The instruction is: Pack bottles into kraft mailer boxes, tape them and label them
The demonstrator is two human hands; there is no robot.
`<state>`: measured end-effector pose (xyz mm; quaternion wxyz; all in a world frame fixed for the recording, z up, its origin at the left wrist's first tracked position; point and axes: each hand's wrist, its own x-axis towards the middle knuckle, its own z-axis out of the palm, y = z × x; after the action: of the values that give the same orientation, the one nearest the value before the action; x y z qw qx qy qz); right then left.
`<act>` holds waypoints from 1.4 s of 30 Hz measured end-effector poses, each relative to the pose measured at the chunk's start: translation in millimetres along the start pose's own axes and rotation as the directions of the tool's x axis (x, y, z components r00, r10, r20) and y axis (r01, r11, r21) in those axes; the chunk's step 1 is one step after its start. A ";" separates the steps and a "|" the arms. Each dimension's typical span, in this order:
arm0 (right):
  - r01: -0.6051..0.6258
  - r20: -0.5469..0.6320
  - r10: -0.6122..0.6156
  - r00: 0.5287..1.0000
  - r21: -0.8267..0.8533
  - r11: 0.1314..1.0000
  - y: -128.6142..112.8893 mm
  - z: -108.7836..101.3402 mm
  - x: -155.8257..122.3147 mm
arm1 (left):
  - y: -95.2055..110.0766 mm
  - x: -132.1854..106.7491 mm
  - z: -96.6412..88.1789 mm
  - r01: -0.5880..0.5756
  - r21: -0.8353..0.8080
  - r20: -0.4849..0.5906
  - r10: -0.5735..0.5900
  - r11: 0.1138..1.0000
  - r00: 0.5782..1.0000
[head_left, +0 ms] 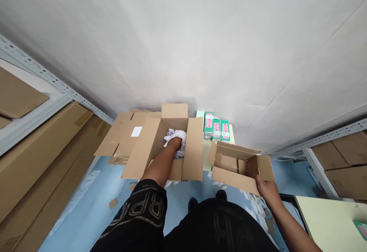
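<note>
Left hand (175, 143) is clutching crumpled white paper (172, 133) in large brown cardboard box (149, 152) — scraps could drop; right hand (265, 189) is pinching small open cardboard box (229, 177) by one corner — far side from grip could tip.

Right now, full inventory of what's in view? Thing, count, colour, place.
large open brown cardboard box: 1, brown, centre
crumpled white paper: 1 wad, white, inside the large box
small open brown cardboard box: 1, brown, right of the large box
green and pink retail cartons: about 4, by the wall behind both boxes
flattened brown cardboard sheet: 1, white label, left of the large box
long brown cardboard cartons: several, on grey metal shelves left and right
pale yellow table: 1, lower right
white paper scraps: many, on blue floor
left hand: on the paper
right hand: grips the small box's near corner
</note>
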<state>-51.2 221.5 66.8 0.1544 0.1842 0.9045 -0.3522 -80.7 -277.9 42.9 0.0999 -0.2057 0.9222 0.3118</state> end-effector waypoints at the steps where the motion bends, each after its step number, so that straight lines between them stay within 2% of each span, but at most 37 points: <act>1: -0.003 -0.007 0.003 1.000 -0.005 1.000 -2.0 0.9 -1.5 | 0.1 -2.2 -8.7 -0.005 -0.011 -0.024 0.005 1.000 1.000; 5: -0.005 -0.031 0.004 1.000 -0.034 0.999 -11.2 5.9 -4.7 | 1.0 -19.6 -54.8 -0.031 -0.063 -0.177 0.019 0.998 0.984; 7: -0.002 -0.032 0.000 0.999 -0.055 0.998 -16.2 9.9 -5.4 | 3.6 -36.6 -77.7 -0.057 -0.087 -0.279 0.031 0.995 0.960; 9: -0.012 -0.034 0.010 0.999 -0.079 0.997 -21.7 14.7 -7.2 | 9.5 -58.3 -94.5 -0.120 -0.201 -0.380 0.035 0.972 0.924; 11: -0.008 -0.042 0.005 0.999 -0.081 0.997 -28.0 19.5 -11.2 | 19.5 -81.7 -102.6 -0.225 -0.409 -0.443 0.023 0.885 0.896; 13: 0.011 -0.062 -0.014 0.998 -0.055 0.998 -34.4 23.5 -17.7 | 33.5 -103.9 -103.1 -0.324 -0.594 -0.459 0.020 0.737 0.888; 15: 0.011 -0.091 -0.015 0.996 -0.044 0.999 -40.2 26.2 -26.6 | 50.4 -124.0 -97.9 -0.408 -0.647 -0.485 0.066 0.645 0.872; 17: 0.017 -0.122 -0.024 0.992 -0.061 0.998 -44.8 27.0 -37.3 | 69.2 -142.1 -88.1 -0.536 -0.554 -0.562 0.190 0.637 0.805; 19: 0.043 -0.144 -0.056 0.988 -0.093 0.995 -47.3 25.9 -49.1 | 88.6 -157.9 -72.7 -0.687 -0.340 -0.609 0.407 0.642 0.681; 20: 0.056 -0.152 -0.072 0.986 -0.107 0.993 -47.6 24.7 -55.3 | 98.5 -164.6 -62.4 -0.755 -0.222 -0.589 0.532 0.617 0.608; 22: 0.058 -0.164 -0.078 0.983 -0.123 0.991 -46.4 21.3 -67.7 | 118.2 -175.0 -36.2 -0.855 -0.036 -0.479 0.742 0.518 0.469; 23: 0.054 -0.167 -0.074 0.983 -0.119 0.991 -44.7 19.4 -73.7 | 127.9 -178.6 -20.8 -0.883 0.025 -0.410 0.811 0.468 0.418; 24: 0.049 -0.172 -0.067 0.983 -0.109 0.993 -42.3 17.2 -79.4 | 137.6 -181.2 -4.6 -0.899 0.072 -0.338 0.858 0.433 0.386; 25: 0.043 -0.179 -0.059 0.982 -0.095 0.995 -39.0 15.0 -84.7 | 147.1 -183.0 11.6 -0.902 0.109 -0.265 0.887 0.417 0.378; 26: 0.039 -0.190 -0.053 0.980 -0.078 0.996 -34.8 12.7 -89.2 | 156.3 -184.2 27.2 -0.898 0.138 -0.190 0.901 0.418 0.390; 29: 0.037 -0.228 -0.041 0.973 -0.021 0.999 -15.4 4.3 -98.5 | 181.0 -187.4 63.8 -0.868 0.160 -0.006 0.880 0.469 0.474; 30: 0.037 -0.237 -0.035 0.971 0.005 0.999 -6.2 0.7 -100.2 | 188.3 -189.2 71.7 -0.867 0.138 0.031 0.873 0.478 0.486; 31: 0.031 -0.245 -0.023 0.969 0.032 0.999 4.4 -3.4 -101.4 | 195.1 -191.7 77.6 -0.875 0.100 0.057 0.875 0.473 0.480; 32: 0.015 -0.253 0.000 0.968 0.058 0.998 16.5 -8.2 -102.3 | 201.8 -194.8 81.9 -0.890 0.050 0.075 0.887 0.453 0.456; 35: -0.083 -0.281 0.113 0.953 0.116 0.990 60.5 -27.1 -104.2 | 222.2 -207.1 91.0 -0.933 -0.094 0.095 0.936 0.346 0.338; 37: -0.166 -0.295 0.205 0.933 0.153 0.974 95.5 -44.2 -105.8 | 237.1 -216.1 99.4 -0.943 -0.149 0.105 0.953 0.297 0.283; 39: -0.241 -0.299 0.294 0.908 0.202 0.949 134.3 -64.7 -107.4 | 253.5 -224.4 112.7 -0.942 -0.179 0.129 0.956 0.284 0.264; 42: -0.345 -0.300 0.426 0.853 0.289 0.893 199.4 -100.1 -109.3 | 280.5 -234.3 142.1 -0.930 -0.194 0.161 0.945 0.312 0.284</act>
<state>118.7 402.8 66.3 0.0343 0.4395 0.8158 -0.3744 13.1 86.2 154.3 0.0045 0.4107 0.8367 0.3622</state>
